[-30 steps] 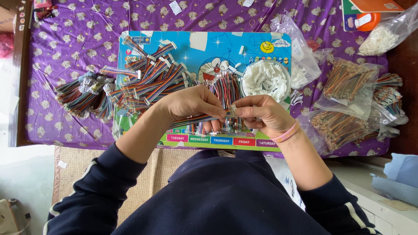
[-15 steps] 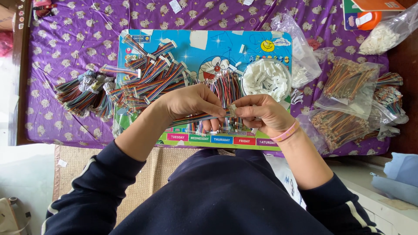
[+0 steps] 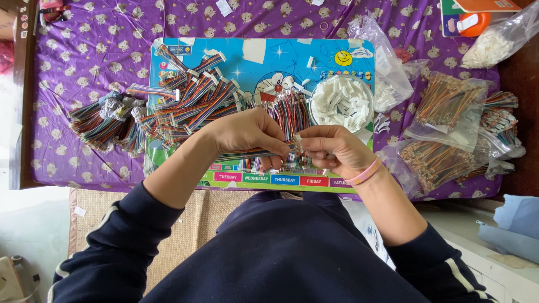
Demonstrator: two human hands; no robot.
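Purple flowered bedspread (image 3: 84, 50) underneath. Left hand (image 3: 247, 132) grips a rainbow ribbon cable (image 3: 252, 154); right hand (image 3: 331, 148) pinches its small white plastic connector (image 3: 297, 141). Aligning squarely probably helps.

1. A purple cloth (image 3: 84, 50) printed with small pale animal figures covers the whole low surface, stretched flat.
2. A dark wooden frame edge (image 3: 25, 112) runs down the left side of that cloth.
3. Below it lies a woven tan mat (image 3: 185, 224) on the floor.
4. A pale, smooth floor (image 3: 28, 224) shows at lower left, brightly lit by soft daylight.
5. At lower right sits a white ledge (image 3: 494, 252) with a pale blue cloth (image 3: 516, 216) on it.
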